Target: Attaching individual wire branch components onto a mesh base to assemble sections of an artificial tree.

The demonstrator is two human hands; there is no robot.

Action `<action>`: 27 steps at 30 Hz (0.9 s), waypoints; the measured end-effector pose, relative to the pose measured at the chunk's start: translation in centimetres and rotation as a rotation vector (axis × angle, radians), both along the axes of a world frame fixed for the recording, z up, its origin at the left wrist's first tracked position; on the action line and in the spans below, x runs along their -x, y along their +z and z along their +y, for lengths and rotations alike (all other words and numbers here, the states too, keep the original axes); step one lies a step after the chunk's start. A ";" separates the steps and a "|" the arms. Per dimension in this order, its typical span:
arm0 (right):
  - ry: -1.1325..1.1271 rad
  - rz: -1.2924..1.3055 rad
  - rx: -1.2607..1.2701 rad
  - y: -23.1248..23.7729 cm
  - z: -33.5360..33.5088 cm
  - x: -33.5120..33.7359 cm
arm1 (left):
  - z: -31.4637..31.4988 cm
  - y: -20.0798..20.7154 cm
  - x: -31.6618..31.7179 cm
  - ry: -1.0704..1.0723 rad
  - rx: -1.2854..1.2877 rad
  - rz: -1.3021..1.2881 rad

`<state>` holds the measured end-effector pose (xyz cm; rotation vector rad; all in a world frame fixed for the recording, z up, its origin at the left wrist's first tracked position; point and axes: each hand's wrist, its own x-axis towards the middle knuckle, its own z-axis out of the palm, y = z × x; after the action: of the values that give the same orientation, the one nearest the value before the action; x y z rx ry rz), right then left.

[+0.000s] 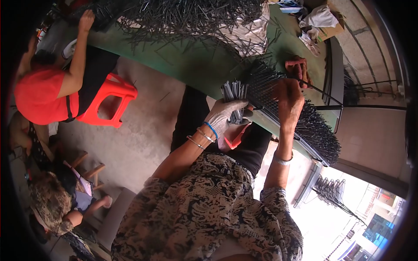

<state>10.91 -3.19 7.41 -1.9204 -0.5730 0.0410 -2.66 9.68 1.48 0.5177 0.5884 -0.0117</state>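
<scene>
The left hand (226, 114), in a pale glove with darker fingertips, is wrapped around a thick bundle of thin grey strips (235, 91), its fingers clasping the sheaf near the middle. The bundle stands roughly upright in that grip: slim, straight pieces packed side by side, dull grey with lighter glints, their upper ends fanning unevenly above the fingers and their lower ends poking out beneath. To the right of those fingers, the bare right hand (289, 98) has its fingers curled in and drawn together; whether they pinch a strip I cannot tell. Around and below these right fingers runs a long, dense bank of dark strips (322, 139), set close in slanting rows so that the ends bristle like a brush, nearly black. Just beyond the right fingers sits a reddish lump (296, 67) on the green table (170, 61). Farther out, ahead of the left fingers, a tangled heap of dark strips (196, 17) lies on a pale cloth (256, 37), some pieces spilling loose off its edge. Well to the left of the left fingers stands a red stool (125, 92), near a person in a red cap (41, 91).
</scene>
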 end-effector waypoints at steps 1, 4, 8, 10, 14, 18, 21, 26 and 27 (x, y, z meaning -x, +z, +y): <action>-0.004 0.000 0.002 0.3 0.2 -0.2 | -0.1 -0.3 0.0 0.000 0.021 0.026; -0.261 -0.228 0.035 0.2 1.2 -1.8 | -0.6 -0.2 0.2 -0.015 0.062 0.034; -0.227 -0.320 0.054 -1.5 2.3 -3.3 | -1.5 -0.9 0.4 -0.003 0.104 0.022; -0.189 -0.395 0.060 -3.6 2.1 -5.1 | -1.6 -1.0 0.3 -0.012 0.111 0.030; -0.129 -0.426 0.179 -4.5 2.4 -5.4 | -1.8 -0.1 0.2 0.017 0.106 0.078; -0.060 -0.604 0.285 -2.9 3.2 -5.0 | -1.6 0.5 0.3 0.010 0.011 0.105; -0.062 -0.562 0.403 -2.1 3.5 -5.1 | -1.8 0.8 0.2 0.001 -0.005 0.104; -0.036 -0.520 0.570 -2.8 2.9 -5.7 | -1.9 1.2 0.2 0.015 -0.016 0.090; -0.066 -0.545 0.594 -3.0 2.6 -5.1 | -2.0 1.1 0.2 0.012 -0.018 0.090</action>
<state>16.05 -0.58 4.39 -2.5461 -0.9321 -0.4077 -2.84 7.69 2.54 0.5332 0.6801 -0.0185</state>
